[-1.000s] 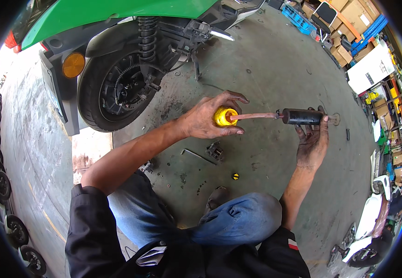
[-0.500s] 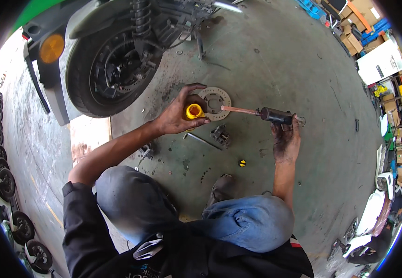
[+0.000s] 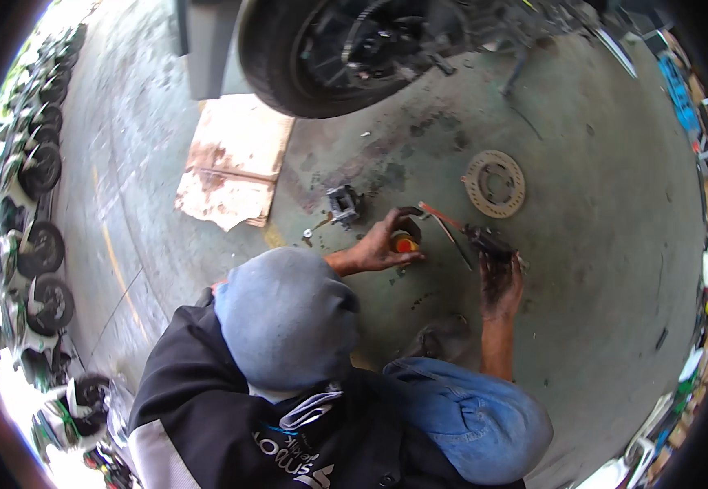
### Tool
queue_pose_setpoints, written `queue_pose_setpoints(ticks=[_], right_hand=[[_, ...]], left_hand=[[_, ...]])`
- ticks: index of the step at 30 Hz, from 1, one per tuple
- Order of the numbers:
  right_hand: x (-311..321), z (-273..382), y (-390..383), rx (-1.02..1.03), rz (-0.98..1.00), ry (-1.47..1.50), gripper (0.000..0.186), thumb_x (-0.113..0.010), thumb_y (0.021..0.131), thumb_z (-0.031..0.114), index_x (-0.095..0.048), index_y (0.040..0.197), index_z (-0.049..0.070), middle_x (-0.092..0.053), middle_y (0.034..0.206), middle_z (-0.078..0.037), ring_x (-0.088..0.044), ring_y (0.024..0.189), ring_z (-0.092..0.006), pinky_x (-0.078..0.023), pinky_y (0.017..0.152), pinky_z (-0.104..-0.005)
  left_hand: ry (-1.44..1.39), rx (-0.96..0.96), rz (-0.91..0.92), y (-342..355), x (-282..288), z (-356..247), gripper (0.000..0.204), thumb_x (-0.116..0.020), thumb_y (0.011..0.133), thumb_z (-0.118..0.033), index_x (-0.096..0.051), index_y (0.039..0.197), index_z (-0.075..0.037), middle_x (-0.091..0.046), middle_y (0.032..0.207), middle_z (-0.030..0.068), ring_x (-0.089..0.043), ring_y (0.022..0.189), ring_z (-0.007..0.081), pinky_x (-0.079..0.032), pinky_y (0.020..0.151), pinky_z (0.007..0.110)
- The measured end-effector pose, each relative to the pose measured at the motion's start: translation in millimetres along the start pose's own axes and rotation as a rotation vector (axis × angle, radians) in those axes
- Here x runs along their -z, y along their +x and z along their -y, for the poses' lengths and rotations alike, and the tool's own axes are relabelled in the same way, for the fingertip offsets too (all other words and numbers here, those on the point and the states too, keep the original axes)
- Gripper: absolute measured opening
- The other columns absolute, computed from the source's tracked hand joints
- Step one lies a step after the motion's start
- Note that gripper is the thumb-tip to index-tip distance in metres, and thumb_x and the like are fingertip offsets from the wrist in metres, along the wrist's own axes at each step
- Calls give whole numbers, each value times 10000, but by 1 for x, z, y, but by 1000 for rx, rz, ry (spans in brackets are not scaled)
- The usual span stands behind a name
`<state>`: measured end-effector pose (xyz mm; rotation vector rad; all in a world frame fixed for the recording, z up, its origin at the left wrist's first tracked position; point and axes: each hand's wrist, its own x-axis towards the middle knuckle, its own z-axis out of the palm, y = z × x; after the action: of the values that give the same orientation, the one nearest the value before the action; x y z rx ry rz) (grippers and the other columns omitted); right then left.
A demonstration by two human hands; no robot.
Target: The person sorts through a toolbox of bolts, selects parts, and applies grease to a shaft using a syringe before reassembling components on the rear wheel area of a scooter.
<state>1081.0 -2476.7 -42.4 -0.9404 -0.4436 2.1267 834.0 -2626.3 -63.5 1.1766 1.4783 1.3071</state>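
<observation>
My left hand (image 3: pixel 377 248) grips a small yellow bottle (image 3: pixel 405 245) with a red opening, low over the concrete floor. My right hand (image 3: pixel 499 287) is closed on a black cylindrical syringe-like pump (image 3: pixel 487 241); its reddish tube (image 3: pixel 439 213) reaches out leftward above the bottle, outside it. A thin metal rod (image 3: pixel 460 251) lies between my hands. A metal caliper-like part (image 3: pixel 343 204) lies left of them, and a drilled brake disc (image 3: pixel 494 184) lies beyond my right hand.
A scooter's wheel (image 3: pixel 293 57) and underside fill the top. A stained cardboard sheet (image 3: pixel 227 143) lies at upper left. A row of scooters (image 3: pixel 40 244) lines the left side; boxes and a blue crate (image 3: pixel 678 94) line the right. My bent knees are in the foreground.
My view has shifted, so the wheel and cardboard sit higher and rightward. The tube has come out of the bottle, which my left hand has lowered toward the floor.
</observation>
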Motion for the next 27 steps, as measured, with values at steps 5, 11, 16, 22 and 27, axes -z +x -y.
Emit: queue_pose_setpoints(ticks=[5, 11, 16, 22, 27], right_hand=[[-22, -26, 4, -78, 19, -60, 375, -545, 1006, 307, -532, 1298, 72, -575, 1295, -77, -557, 1206, -239, -476, 1048, -405], [-35, -26, 2, -67, 13, -96, 401, -529, 1011, 330, -509, 1344, 108, -572, 1302, -54, -549, 1212, -233, -472, 1048, -393], [-33, -29, 5, -83, -29, -48, 396, -546, 995, 340, -527, 1287, 72, -587, 1258, -81, -573, 1171, -214, -505, 1009, -374], [-16, -17, 2, -63, -79, -72, 387, -556, 998, 350, -531, 1297, 105, -587, 1259, -69, -568, 1170, -228, -497, 1007, -384], [-24, -19, -1, -68, -49, -33, 366, -555, 999, 348, -542, 1273, 105, -597, 1239, -69, -593, 1121, -212, -525, 965, -363]], left_hand=[[42, -226, -23, -3, 11, -3, 664, -682, 917, -340, -367, 1391, 3, -607, 1123, 177, -581, 1109, 266, -458, 961, 415], [525, -45, -718, -13, 119, 18, 224, -637, 870, -55, -612, 1086, -3, -662, 1047, 138, -634, 956, 338, -479, 895, 406], [1145, 837, -923, -89, 292, 125, 570, -540, 932, -522, -516, 1367, -155, -406, 1500, 114, -382, 1377, 363, -158, 1087, 724], [1039, 749, -719, -29, 234, 107, 676, -493, 923, -607, -447, 1432, -165, -318, 1568, 132, -305, 1445, 330, -95, 1074, 766], [1200, 550, -583, -19, 244, 101, 845, -650, 812, -596, -414, 1453, -99, -404, 1495, 183, -425, 1354, 370, -241, 1091, 674]])
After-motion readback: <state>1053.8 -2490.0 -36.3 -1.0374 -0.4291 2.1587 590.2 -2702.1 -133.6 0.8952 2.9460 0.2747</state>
